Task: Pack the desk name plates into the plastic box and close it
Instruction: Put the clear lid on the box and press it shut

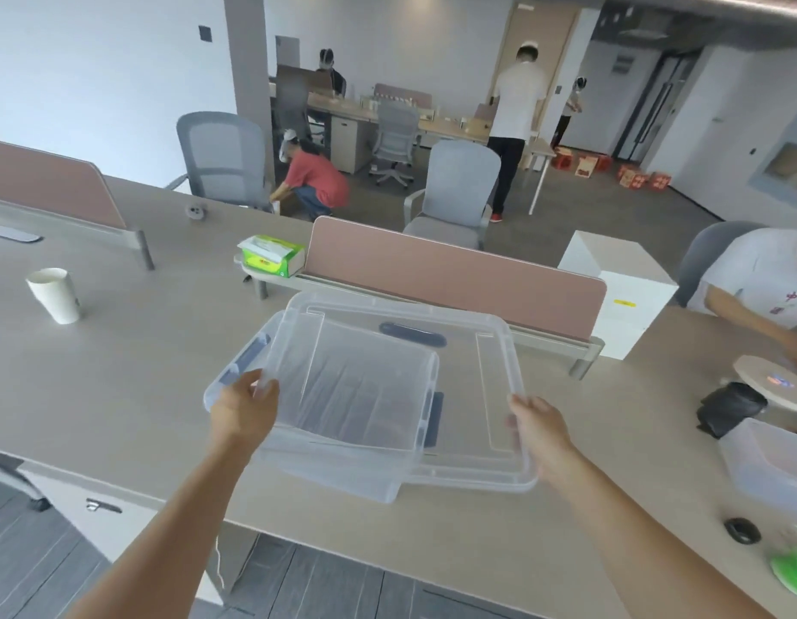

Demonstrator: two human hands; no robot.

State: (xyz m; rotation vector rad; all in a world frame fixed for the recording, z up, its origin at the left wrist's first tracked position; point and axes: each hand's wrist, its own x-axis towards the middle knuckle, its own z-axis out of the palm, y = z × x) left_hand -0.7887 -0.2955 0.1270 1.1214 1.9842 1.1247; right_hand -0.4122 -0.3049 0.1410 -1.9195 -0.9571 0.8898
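A clear plastic box (338, 478) with grey side latches (436, 417) stands on the desk in front of me. Over it, tilted and shifted to the right, hangs its translucent lid (495, 350), which has a grey handle (412, 335). My left hand (242, 411) pinches the lid's left edge. At the lid's right front edge, my right hand (539, 428) grips the rim. Dim brownish shapes show inside the box through the lid; I cannot tell whether they are name plates.
A paper cup (54, 294) stands at the left, and a green tissue box (271, 256) sits by the pink divider (454, 270) behind the box. At the right are another clear box (767, 462), a black bag (731, 406), and a seated person (763, 283).
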